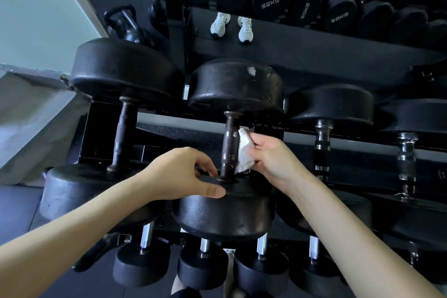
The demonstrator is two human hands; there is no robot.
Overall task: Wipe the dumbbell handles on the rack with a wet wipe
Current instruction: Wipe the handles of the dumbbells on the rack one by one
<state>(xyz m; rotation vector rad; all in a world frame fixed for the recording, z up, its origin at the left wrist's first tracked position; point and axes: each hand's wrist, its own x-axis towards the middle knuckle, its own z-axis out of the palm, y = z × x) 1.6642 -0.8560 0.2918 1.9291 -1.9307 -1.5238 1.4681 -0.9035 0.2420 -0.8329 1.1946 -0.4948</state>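
Note:
A large black dumbbell lies on the rack in the middle of the view, its dark knurled handle running between a far head and a near head. My right hand pinches a crumpled white wet wipe and holds it against the right side of that handle. My left hand rests on the near head, thumb along its rim and fingertips by the handle's base.
A similar dumbbell with a rusty handle lies to the left; chrome-handled ones lie to the right. Smaller dumbbells fill the lower tier. A mirror above reflects weights, a kettlebell and white shoes.

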